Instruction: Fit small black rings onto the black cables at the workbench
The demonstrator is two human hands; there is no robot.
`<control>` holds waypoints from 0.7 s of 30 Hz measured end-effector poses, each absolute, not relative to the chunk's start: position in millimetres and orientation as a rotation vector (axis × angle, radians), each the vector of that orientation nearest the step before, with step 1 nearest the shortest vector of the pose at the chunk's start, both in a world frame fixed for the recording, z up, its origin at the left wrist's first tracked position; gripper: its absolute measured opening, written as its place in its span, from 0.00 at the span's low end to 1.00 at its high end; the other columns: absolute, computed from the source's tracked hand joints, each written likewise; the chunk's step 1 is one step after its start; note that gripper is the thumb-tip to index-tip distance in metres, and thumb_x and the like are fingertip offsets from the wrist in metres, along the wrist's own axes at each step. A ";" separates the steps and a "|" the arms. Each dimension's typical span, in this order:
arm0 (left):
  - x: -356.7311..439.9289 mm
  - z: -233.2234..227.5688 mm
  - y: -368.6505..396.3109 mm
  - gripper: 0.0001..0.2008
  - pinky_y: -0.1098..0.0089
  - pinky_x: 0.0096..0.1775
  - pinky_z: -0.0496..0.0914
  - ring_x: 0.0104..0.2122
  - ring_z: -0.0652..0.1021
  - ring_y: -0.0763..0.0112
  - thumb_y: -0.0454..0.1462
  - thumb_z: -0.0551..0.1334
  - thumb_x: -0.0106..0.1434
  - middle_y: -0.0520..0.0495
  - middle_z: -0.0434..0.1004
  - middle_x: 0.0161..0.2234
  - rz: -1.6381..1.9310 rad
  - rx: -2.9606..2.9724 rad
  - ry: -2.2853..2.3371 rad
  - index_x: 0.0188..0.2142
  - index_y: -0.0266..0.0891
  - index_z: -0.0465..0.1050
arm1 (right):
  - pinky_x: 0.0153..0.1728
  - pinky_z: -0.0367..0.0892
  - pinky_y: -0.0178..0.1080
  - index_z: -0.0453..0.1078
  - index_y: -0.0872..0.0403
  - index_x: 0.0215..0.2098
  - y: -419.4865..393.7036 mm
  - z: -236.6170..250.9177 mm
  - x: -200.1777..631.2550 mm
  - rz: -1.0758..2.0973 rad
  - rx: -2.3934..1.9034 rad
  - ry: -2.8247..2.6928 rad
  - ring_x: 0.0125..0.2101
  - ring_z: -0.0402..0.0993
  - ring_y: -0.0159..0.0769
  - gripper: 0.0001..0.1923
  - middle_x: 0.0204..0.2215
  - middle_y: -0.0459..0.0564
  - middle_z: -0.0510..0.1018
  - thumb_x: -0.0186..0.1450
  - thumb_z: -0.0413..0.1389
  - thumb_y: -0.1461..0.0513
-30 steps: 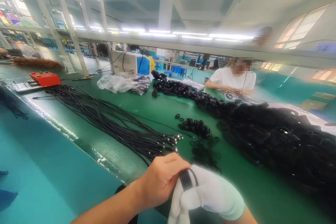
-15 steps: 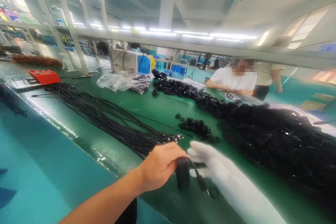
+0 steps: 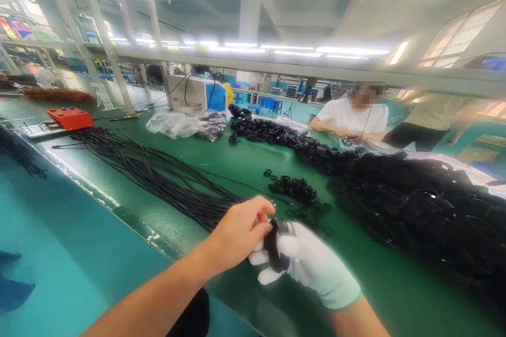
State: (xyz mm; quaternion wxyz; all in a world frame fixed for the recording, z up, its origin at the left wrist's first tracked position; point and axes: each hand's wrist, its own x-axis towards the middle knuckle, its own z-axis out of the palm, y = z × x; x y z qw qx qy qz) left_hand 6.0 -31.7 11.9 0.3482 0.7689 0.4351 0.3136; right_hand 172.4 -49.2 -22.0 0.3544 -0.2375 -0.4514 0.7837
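A black cable wound into a small coil [image 3: 273, 251] is held above the green tabletop between my hands. My right hand [image 3: 316, 260], in a white knitted glove, is closed round the coil, with some fingers passing under it. My bare left hand [image 3: 240, 231] pinches the coil's left side with its thumb, while its bent index finger arches over the top. Other left fingertips are hidden. Behind my left hand lies a long bundle of black cables [image 3: 166, 179]. Past my right hand is a little pile of black rings [image 3: 296, 189].
A large heap of coiled black cables [image 3: 411, 205] covers the right side of the table. A red control box [image 3: 71, 118] stands at the far left. Clear plastic bags [image 3: 174, 122] lie near a white and blue machine [image 3: 197, 92]. A person [image 3: 351, 116] sits across the table.
My gloved right hand has moved in from beside the coil and closed round it. The loose cable end that hung out no longer shows. My left index finger has lifted. A standing person behind has moved right.
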 end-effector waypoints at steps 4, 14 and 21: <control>13.2 8.4 -27.5 0.06 0.75 0.27 0.64 0.26 0.71 0.74 0.32 0.55 0.57 0.54 0.73 0.26 0.755 1.984 1.229 0.29 0.41 0.70 | 0.31 0.74 0.43 0.69 0.61 0.45 -48.2 -31.2 173.7 1.988 -0.613 -1.119 0.32 0.75 0.38 0.18 0.33 0.57 0.75 0.59 0.58 0.59; 21.1 -21.0 -20.8 0.10 0.77 0.24 0.63 0.24 0.72 0.75 0.31 0.57 0.51 0.53 0.74 0.26 0.692 1.791 1.361 0.34 0.40 0.69 | 0.31 0.72 0.41 0.70 0.63 0.41 -50.6 -38.2 166.5 1.968 -0.677 -1.103 0.29 0.74 0.35 0.15 0.30 0.55 0.75 0.59 0.59 0.60; 19.6 -19.9 -8.9 0.10 0.75 0.24 0.62 0.23 0.70 0.75 0.31 0.56 0.53 0.55 0.73 0.26 0.565 1.862 1.341 0.36 0.41 0.68 | 0.25 0.71 0.36 0.69 0.62 0.40 -45.7 -48.8 166.5 1.962 -0.718 -1.032 0.28 0.72 0.34 0.16 0.27 0.53 0.74 0.58 0.59 0.59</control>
